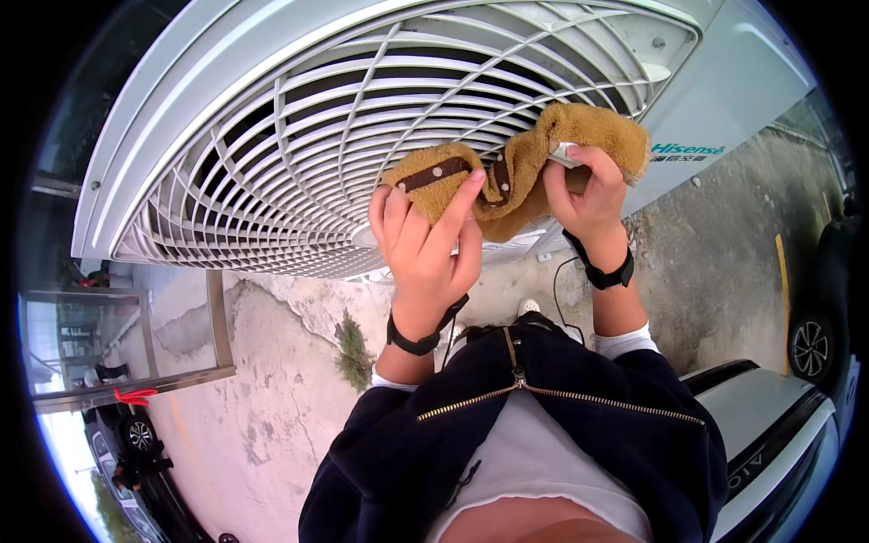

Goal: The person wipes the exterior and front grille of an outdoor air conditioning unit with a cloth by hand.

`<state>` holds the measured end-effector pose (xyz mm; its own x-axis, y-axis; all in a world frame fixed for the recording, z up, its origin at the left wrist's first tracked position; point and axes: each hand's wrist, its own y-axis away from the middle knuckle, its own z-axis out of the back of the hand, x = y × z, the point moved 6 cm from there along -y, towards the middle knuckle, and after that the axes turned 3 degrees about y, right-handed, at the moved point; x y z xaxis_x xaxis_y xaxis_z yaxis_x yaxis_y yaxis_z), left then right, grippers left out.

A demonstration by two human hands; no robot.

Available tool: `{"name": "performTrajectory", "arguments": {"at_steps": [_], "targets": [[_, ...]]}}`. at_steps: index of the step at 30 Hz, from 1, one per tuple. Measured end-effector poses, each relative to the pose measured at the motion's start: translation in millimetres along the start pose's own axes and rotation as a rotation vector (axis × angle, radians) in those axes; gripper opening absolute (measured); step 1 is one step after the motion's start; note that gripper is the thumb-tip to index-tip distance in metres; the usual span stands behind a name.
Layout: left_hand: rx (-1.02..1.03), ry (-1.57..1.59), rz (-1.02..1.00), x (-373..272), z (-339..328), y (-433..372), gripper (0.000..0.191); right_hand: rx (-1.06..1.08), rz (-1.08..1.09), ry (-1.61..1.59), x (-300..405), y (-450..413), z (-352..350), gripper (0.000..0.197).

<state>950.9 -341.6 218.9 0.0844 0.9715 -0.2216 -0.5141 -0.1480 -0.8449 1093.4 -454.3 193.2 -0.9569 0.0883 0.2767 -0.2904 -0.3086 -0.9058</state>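
Observation:
A tan terry-cloth towel (pixel 523 163) with a dark brown, dotted band lies bunched against the lower right of a white fan grille (pixel 339 115). The grille belongs to a Hisense air-conditioner outdoor unit (pixel 740 88). My left hand (pixel 431 237) pinches the towel's left part near the brown band. At the towel's right part, my right hand (pixel 590 193) holds it between thumb and fingers, beside a small white tag (pixel 562 153). Both wrists wear black bands.
Beneath the unit is cracked concrete ground (pixel 258 421) with a small green plant (pixel 353 349). A metal-framed glass door (pixel 122 339) with a red tie stands at left. A white car (pixel 760 421) is parked at lower right, a dark car (pixel 136 468) at lower left, with a person beside it.

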Motion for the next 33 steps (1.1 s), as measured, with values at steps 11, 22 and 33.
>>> {"name": "performTrajectory", "arguments": {"at_steps": [11, 22, 33], "targets": [[-0.18, -0.091, 0.138, -28.3, -51.1, 6.7, 0.036, 0.049, 0.049, -0.074, -52.1, 45.9, -4.8, 0.046], [-0.228, -0.192, 0.062, -37.9, -68.3, -18.1, 0.043, -0.07, -0.132, -0.248, -67.4, 93.6, 4.8, 0.041], [-0.015, -0.342, -0.043, -50.2, -121.0, 25.4, 0.04, 0.014, -0.06, -0.129, -57.1, 87.8, 19.5, 0.043]]}}
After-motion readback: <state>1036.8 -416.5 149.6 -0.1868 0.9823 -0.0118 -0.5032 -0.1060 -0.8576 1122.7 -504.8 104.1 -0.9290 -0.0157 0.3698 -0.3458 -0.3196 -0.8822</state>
